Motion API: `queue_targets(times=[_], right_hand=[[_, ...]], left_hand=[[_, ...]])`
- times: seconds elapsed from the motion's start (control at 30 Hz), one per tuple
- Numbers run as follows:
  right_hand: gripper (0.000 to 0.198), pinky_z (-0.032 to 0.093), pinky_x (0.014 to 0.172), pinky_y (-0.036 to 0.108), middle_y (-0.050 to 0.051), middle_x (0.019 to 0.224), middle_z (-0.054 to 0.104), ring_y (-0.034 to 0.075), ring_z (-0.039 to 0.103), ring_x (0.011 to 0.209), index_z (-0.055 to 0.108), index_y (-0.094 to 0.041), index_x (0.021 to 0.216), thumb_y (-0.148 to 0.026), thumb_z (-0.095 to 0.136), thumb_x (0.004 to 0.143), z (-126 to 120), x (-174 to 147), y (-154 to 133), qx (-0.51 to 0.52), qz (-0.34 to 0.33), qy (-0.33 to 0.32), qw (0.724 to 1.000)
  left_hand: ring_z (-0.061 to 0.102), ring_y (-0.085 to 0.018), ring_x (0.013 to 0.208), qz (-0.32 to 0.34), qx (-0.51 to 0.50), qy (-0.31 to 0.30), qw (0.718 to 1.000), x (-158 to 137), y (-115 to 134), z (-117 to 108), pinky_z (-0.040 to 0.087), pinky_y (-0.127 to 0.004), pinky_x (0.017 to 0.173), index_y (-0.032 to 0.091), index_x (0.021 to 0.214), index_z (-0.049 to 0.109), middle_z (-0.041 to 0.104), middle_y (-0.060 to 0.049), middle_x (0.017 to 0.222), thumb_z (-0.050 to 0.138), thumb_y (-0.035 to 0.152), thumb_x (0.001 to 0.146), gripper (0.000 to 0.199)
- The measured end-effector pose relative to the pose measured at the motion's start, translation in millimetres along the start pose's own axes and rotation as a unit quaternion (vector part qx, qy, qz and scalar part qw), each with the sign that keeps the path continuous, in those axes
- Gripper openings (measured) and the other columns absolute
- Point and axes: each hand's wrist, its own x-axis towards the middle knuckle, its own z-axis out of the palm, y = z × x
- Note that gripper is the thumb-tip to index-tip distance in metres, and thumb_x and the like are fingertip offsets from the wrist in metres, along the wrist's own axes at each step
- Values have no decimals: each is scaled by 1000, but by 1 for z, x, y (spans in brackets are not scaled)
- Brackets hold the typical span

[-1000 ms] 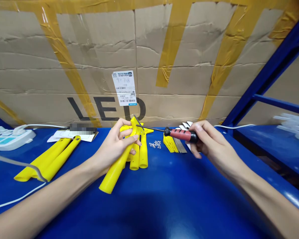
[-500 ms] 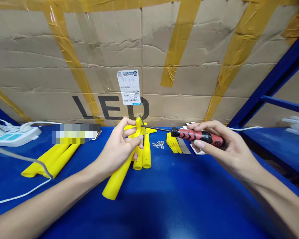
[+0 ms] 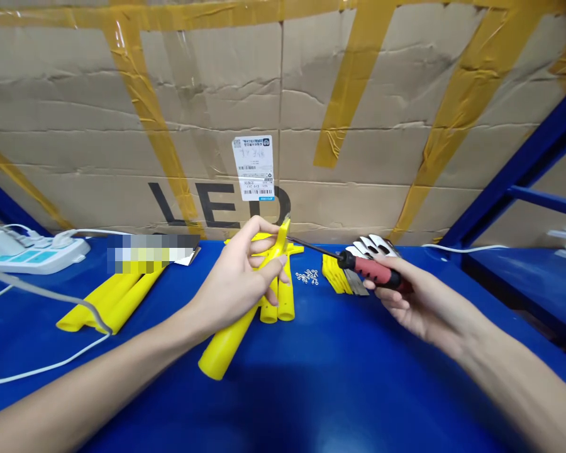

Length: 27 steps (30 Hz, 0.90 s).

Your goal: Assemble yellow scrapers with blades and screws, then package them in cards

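Observation:
My left hand [image 3: 233, 274] is closed around a yellow plastic scraper [image 3: 227, 346], its hollow tube handle slanting down to the left. The scraper's head stands nearly edge-on above my fingers, with a thin blade at its top. In my right hand [image 3: 422, 299] is a screwdriver [image 3: 372, 272] with a red and black handle. Its dark shaft points left at the scraper's head, and the tip is hidden behind that head. Beyond my left hand lie more yellow tubular handles [image 3: 286, 305], partly covered by my fingers.
Small metal nuts or screws [image 3: 307, 277] lie in a loose pile. Flat yellow pieces [image 3: 336, 275], grey blades [image 3: 357, 284] and white pieces [image 3: 375, 244] sit right of them. Left are more yellow tubes [image 3: 132, 302], a power strip [image 3: 42, 257] and cables. A cardboard box [image 3: 283, 82] stands behind.
The scraper's head has turned more edge-on and sits slightly further right. My right hand has rolled round the screwdriver handle and lowered a little. The whole view has shifted slightly.

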Motion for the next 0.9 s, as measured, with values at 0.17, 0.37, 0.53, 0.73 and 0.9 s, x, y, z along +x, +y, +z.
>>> queue_targets(times=[0.17,0.37,0.53,0.73,0.9], right_hand=[[17,35,32,11,3,64,63,-1,27,34,66,-14,79,-25,62,91,-11,7,-5,77,6,-33,996],[35,52,51,17,3,80,66,7,55,53,69,-20,113,-33,75,81,-8,-3,-9,52,-80,-30,995],[37,48,52,23,0,79,69,16,62,65,66,-31,112,-40,79,78,-7,-4,-3,-220,-240,25,945],[30,39,45,25,0,76,62,11,51,49,69,-23,104,-48,62,89,-11,2,4,-389,-220,-49,893],[32,42,48,26,0,74,63,13,55,51,66,-22,115,-42,61,90,-13,2,6,-466,-236,-52,851]], left_hand=[[76,-25,90,-68,-46,-4,997,1,3,-1,67,-38,71,25,124,46,70,-6,100,70,28,88,43],[78,-27,82,-104,-33,-19,994,5,-1,-12,65,-34,66,25,140,31,76,-7,84,69,23,88,65],[77,-26,70,-63,1,-20,998,8,-1,-18,61,-31,57,34,150,19,73,-1,77,64,23,88,77],[69,-17,65,-62,70,-72,993,9,3,-20,55,-26,53,20,101,60,70,-3,84,57,30,92,14],[70,-18,69,-61,118,-46,990,11,4,-23,58,-32,66,19,104,62,72,-3,82,62,33,89,21]])
